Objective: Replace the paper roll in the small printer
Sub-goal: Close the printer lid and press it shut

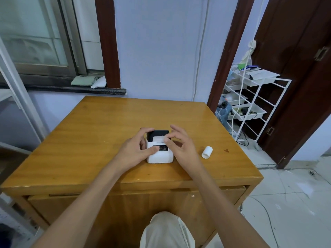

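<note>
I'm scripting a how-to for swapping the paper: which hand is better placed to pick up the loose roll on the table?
Probably the right hand: the paper roll lies on its side of the printer, with bare table between. The left hand grips the printer's far side.

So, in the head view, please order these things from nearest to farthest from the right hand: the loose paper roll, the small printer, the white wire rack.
1. Small printer: under the right hand, whose fingertips touch its paper.
2. Loose paper roll: on the table, to the hand's right.
3. White wire rack: beyond the table, far right.
</note>
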